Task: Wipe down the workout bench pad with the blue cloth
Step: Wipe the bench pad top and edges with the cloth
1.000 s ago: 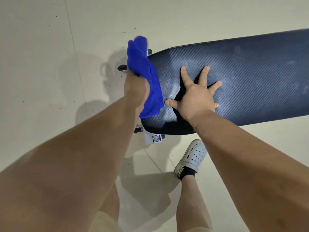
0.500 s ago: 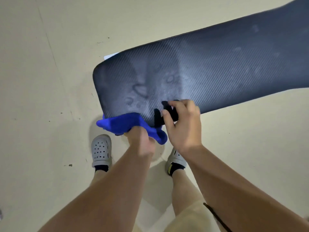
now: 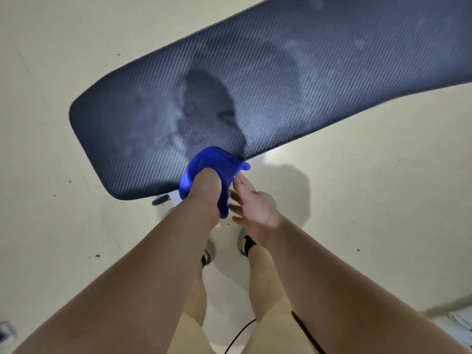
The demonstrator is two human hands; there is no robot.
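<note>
The left hand is squeezed tight on the cloth at the near edge of the pad. The right hand is spread wide, just beside it. The cloth hangs off the edge, so it could slip off and miss the smudges farther back.

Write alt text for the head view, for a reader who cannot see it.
Seen from above, the left hand grips a blue cloth at the near edge of a dark textured bench pad, while the open right hand is beside the cloth. The pad shows pale smears and a darker patch near the cloth; below are bare legs, shoes and a beige floor.
</note>
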